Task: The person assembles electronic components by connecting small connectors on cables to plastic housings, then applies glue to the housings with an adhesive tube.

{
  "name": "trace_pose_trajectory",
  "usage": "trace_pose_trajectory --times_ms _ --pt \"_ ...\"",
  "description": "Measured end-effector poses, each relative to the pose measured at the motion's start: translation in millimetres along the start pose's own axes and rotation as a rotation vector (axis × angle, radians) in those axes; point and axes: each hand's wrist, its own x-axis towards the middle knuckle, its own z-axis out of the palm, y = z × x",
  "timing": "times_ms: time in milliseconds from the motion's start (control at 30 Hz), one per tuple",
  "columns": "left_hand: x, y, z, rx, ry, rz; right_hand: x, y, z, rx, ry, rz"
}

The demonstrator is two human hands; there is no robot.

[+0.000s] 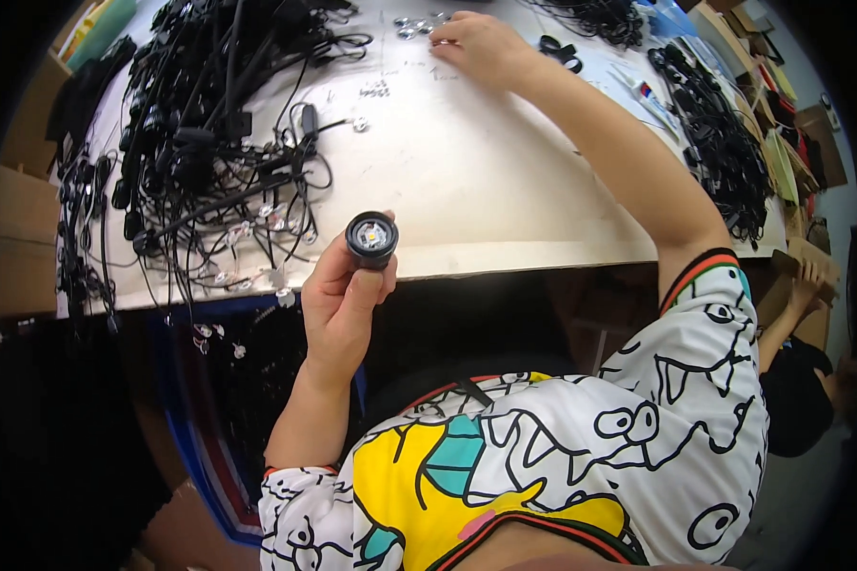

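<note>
My left hand [348,297] grips a black cylindrical lamp housing [371,238] in front of the table's near edge. Its round open end faces up, showing a small yellow LED on a silvery board inside. At the far side of the table, my right hand [481,48] has its fingers bent down beside a small pile of clear, shiny lens-like pieces [411,27]. Whatever may be between those fingertips is too small to make out. Black looped pieces [560,52] lie just right of that wrist.
A large tangle of black cables with lamp parts [209,143] covers the table's left side, some wires hanging over the edge. More black cables [719,143] lie along the right, near a white tube [649,93]. Another person [795,381] is at far right.
</note>
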Motion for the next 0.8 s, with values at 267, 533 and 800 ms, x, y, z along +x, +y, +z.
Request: trace_pose_trajectory --times_ms 267,533,800 --pt "-5 -10 -11 -0.160 -0.051 -0.013 -22 -45 -38 0.371 -0.239 0.354" --pt "-9 -10 -2 -0.017 0.032 -0.081 -73 -98 -81 0.918 -0.212 -0.213" --pt "-5 -8 20 -0.050 -0.033 0.026 -108 -119 -107 0.853 -0.181 -0.287"
